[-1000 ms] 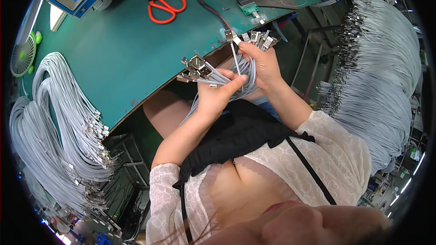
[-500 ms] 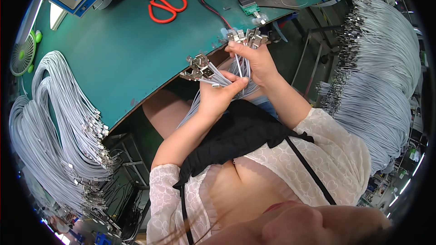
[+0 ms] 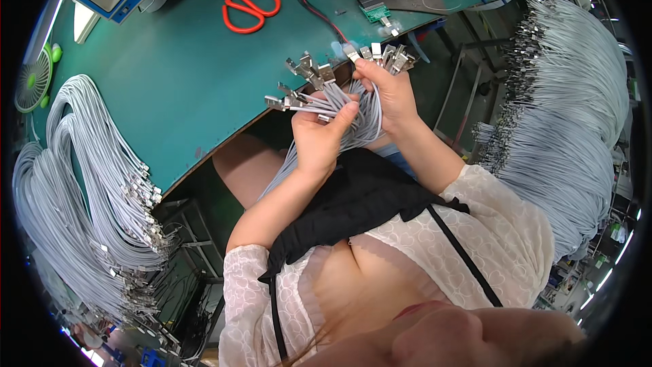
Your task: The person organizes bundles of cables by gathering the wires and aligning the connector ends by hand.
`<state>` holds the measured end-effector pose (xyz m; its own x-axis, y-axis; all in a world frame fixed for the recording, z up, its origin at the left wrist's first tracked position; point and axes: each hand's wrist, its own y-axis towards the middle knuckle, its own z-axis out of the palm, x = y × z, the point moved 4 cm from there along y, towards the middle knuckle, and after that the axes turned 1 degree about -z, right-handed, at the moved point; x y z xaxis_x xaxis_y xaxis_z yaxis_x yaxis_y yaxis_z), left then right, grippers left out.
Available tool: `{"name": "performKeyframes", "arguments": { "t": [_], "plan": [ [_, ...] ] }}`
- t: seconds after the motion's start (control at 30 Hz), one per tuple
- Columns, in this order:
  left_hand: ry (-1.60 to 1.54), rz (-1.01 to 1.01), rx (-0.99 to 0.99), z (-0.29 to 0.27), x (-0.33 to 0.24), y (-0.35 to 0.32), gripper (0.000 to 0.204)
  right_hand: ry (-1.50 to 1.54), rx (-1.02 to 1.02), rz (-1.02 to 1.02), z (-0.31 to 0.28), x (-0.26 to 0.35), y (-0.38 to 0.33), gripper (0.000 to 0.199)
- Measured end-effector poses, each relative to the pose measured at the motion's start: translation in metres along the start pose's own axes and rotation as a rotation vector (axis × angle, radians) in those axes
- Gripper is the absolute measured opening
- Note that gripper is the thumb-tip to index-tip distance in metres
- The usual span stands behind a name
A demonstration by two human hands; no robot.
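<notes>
Two hands, left hand (image 3: 318,137) and right hand (image 3: 388,93), clasp one bundle of grey cables (image 3: 346,105) (metal plugs fanned upward) above the green table (image 3: 156,81).

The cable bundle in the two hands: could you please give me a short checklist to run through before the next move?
1. Left hand has a firm hold on the grey cable bundle: ok, fingers wrapped around it.
2. Right hand grips the bundle near its upper ends: ok.
3. Metal connectors fanned out and visible above the hands: ok.
4. Every connector undamaged: cannot tell, too small.
5. Green table bare just ahead of the hands: ok.
6. Red scissors apart from the hands: ok, they lie farther back on the table.
</notes>
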<state>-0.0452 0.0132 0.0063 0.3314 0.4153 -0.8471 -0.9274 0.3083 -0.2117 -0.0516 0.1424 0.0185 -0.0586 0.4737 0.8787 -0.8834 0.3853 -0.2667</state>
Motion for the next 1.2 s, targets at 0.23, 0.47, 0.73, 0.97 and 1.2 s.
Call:
{"name": "performKeyframes", "arguments": {
  "t": [0.23, 0.47, 0.73, 0.97, 1.2],
  "plan": [
    [-0.070, 0.006, -0.056, -0.004, 0.003, 0.003, 0.019, 0.018, 0.219, 0.130, 0.005, -0.004, 0.005, 0.015],
    [-0.060, -0.105, -0.009, -0.007, 0.005, -0.001, 0.020, 0.012, 0.246, 0.186, 0.005, -0.007, 0.001, 0.019],
    [-0.041, -0.208, 0.113, -0.002, 0.011, -0.013, 0.021, -0.021, 0.119, 0.120, 0.001, -0.003, -0.007, 0.011],
    [-0.069, -0.173, 0.037, 0.000, 0.003, -0.014, 0.022, -0.044, 0.046, 0.019, -0.002, 0.001, 0.001, 0.012],
    [-0.073, -0.243, 0.150, 0.003, 0.008, -0.008, 0.028, -0.052, 0.041, 0.034, -0.004, 0.000, 0.005, 0.015]
  ]
}}
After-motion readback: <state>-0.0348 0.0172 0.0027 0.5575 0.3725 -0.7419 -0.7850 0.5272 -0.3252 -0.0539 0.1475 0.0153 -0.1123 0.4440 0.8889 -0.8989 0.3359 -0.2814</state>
